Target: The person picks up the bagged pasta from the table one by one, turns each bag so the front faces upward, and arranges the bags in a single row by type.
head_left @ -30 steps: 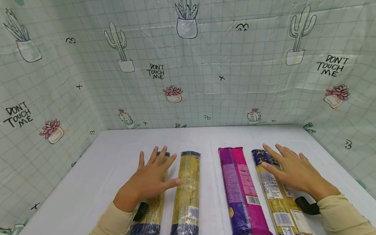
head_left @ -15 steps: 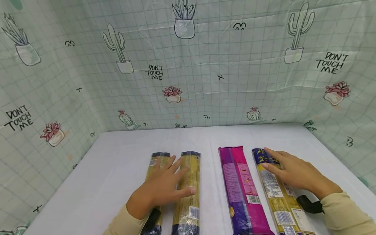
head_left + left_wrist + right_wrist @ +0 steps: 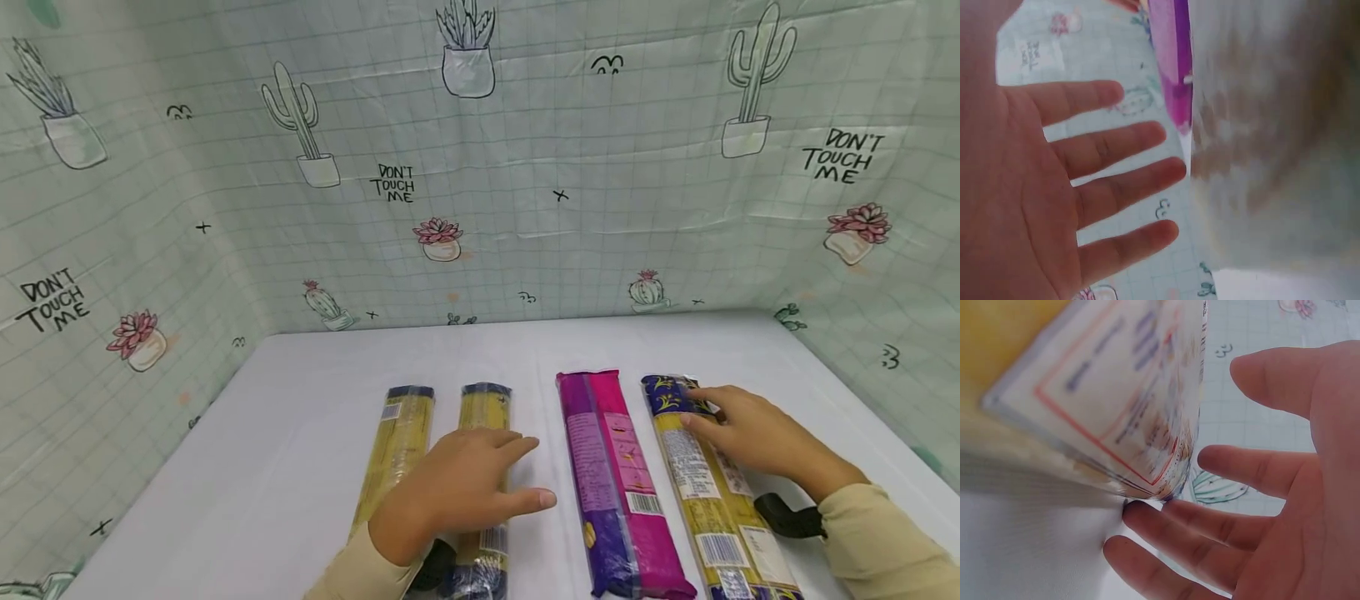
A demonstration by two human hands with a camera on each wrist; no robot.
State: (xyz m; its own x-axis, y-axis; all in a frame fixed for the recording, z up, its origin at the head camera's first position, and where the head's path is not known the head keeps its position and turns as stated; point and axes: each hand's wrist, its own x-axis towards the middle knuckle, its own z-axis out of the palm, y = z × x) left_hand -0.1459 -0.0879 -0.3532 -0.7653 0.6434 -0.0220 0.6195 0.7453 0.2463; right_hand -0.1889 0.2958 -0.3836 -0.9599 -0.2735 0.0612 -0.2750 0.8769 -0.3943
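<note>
Four long packs lie side by side. My left hand point(image 3: 459, 483) is over the second clear-wrapped yellow spaghetti pack point(image 3: 486, 408), fingers straight and pointing right, holding nothing. In the left wrist view those fingers point(image 3: 1141, 137) are spread, the thumb out of view. Left of it lies a matching spaghetti pack point(image 3: 392, 437), partly hidden by the forearm. My right hand point(image 3: 757, 433) is at the far right side of a yellow and dark blue pack point(image 3: 686, 467). In the right wrist view its fingertips point(image 3: 1141, 515) are right at the pack's lower edge, the thumb apart.
A pink and purple packet point(image 3: 611, 467) lies between my hands. The white table point(image 3: 300, 400) is bounded by a grid-patterned cloth backdrop point(image 3: 510, 233) at the back and both sides. A dark wrist strap piece point(image 3: 787, 517) shows by the right sleeve.
My left hand has moved right, from over the first spaghetti pack to over the second and just past it. My right hand has shifted slightly right, its fingers drawn closer together.
</note>
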